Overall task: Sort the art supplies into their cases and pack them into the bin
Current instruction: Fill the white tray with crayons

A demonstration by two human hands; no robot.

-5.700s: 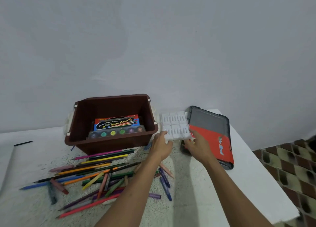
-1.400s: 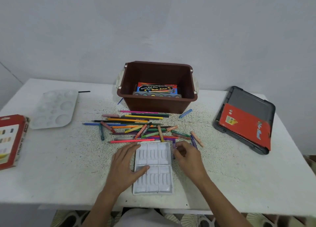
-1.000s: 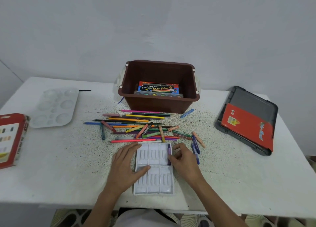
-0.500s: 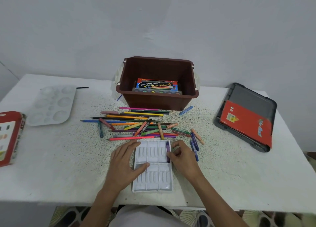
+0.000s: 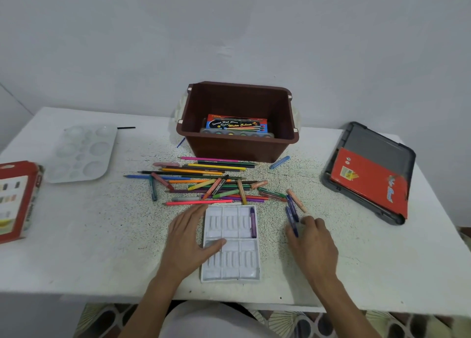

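Observation:
A white moulded crayon tray (image 5: 230, 261) lies at the table's front edge, with one purple crayon (image 5: 252, 221) in its far right slot. My left hand (image 5: 188, 241) rests flat on the tray's left side, thumb laid across it. To the right of the tray, my right hand (image 5: 314, 243) pinches the near end of a blue crayon (image 5: 290, 215) that lies on the table. Loose coloured pencils and crayons (image 5: 204, 182) are strewn between the tray and the brown bin (image 5: 237, 144). The bin holds a watercolour box (image 5: 237, 125).
A grey lid (image 5: 377, 144) with a red case (image 5: 369, 182) on it sits at the right. At the left lie a white paint palette (image 5: 81, 151) and a red box (image 5: 15, 197). Another blue crayon (image 5: 279, 162) lies beside the bin.
The tray came from beside the bin to the front edge. My right hand set a purple crayon in the tray, then moved right onto a blue crayon. My left hand stays on the tray.

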